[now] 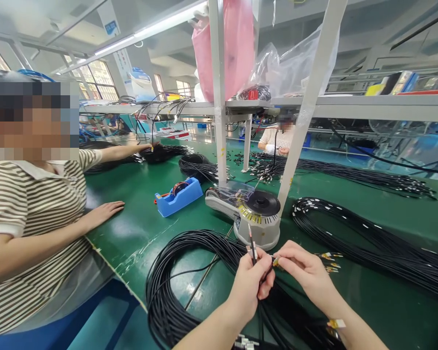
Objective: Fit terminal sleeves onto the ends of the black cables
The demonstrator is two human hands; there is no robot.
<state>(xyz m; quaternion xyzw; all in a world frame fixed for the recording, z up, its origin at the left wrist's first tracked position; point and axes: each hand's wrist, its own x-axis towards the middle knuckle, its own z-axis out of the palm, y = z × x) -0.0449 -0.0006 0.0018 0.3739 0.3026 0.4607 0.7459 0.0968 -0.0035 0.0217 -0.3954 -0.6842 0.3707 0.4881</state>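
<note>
- Left hand (248, 282) grips a black cable (253, 249), its end jutting upward before the carousel tape dispenser (259, 227).
- Right hand (306, 267) pinches a yellowish tape piece (276, 261) just beside the left hand.
- A black cable coil (158, 284) lies on the green table (131, 250).

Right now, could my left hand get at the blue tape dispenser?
Probably yes: though gripping a cable, your left hand could pass over the low black coil to the tape dispenser.

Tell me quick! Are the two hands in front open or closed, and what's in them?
Left hand: closed, holding a black cable.
Right hand: closed, pinching a bit of yellow tape.
</note>
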